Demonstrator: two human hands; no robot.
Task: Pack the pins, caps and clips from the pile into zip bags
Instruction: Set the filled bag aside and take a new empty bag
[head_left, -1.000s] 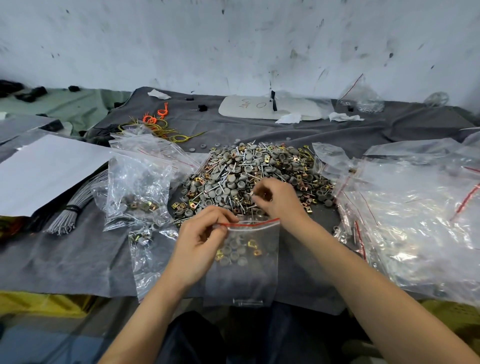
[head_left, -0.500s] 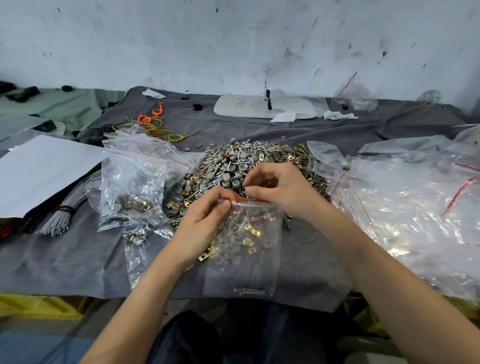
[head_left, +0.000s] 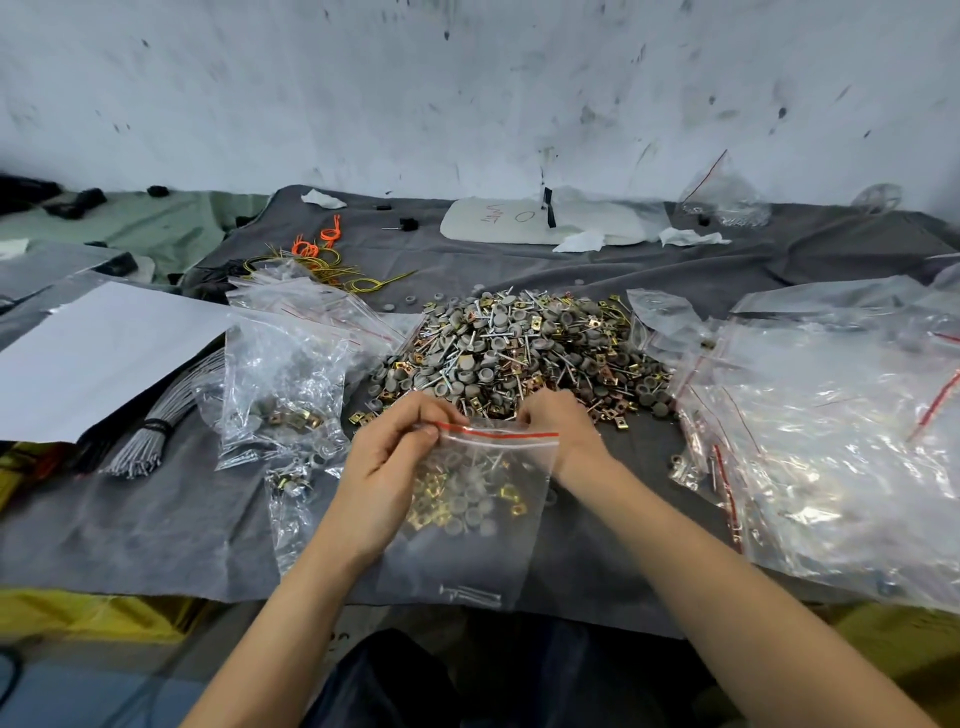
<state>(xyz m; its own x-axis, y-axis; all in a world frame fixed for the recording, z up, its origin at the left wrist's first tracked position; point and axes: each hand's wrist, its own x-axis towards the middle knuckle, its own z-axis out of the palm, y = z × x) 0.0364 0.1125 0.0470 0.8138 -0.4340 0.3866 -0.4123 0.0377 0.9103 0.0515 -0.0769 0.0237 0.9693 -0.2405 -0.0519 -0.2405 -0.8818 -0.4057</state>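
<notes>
A pile (head_left: 519, 348) of grey caps, silver pins and gold clips lies on the grey cloth at the middle. Just in front of it I hold a clear zip bag (head_left: 467, 519) with a red seal strip; caps, clips and pins sit inside it. My left hand (head_left: 389, 467) pinches the left end of the strip. At the strip's right end, my right hand (head_left: 561, 431) pinches the bag's top corner. The bag hangs tilted over the cloth's front edge.
Filled bags (head_left: 280, 384) lie left of the pile, and a heap of clear bags (head_left: 810, 431) fills the right. White paper (head_left: 93, 353) and a grey wire bundle (head_left: 150, 436) sit far left. Orange and yellow ties (head_left: 322, 254) and a white pad (head_left: 519, 221) lie behind.
My right hand left the pile and came to the bag's top, then slid right along the red strip. The bag's mouth now looks drawn flat between both hands.
</notes>
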